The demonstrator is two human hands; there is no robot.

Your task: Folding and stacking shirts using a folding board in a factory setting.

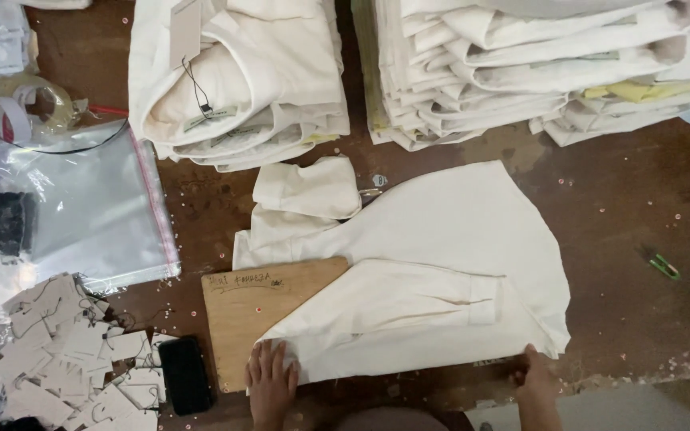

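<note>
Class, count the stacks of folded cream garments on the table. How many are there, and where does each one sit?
2. One stack sits top centre-left; a wider stack sits top right and may be two piles side by side. Both run past the frame's top edge, so more may be hidden.

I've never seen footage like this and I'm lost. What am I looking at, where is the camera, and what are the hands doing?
The one picture comes from a camera worn on a person's head, looking down at a brown worktable. No machine is involved, just two bare hands. The left hand and right hand both press the near edge of a cream garment, which lies partly over a wooden board. Behind it sit stacks of folded cream garments. At left lie clear plastic bags, paper hang tags and a black phone; at right, small green snips.
</note>
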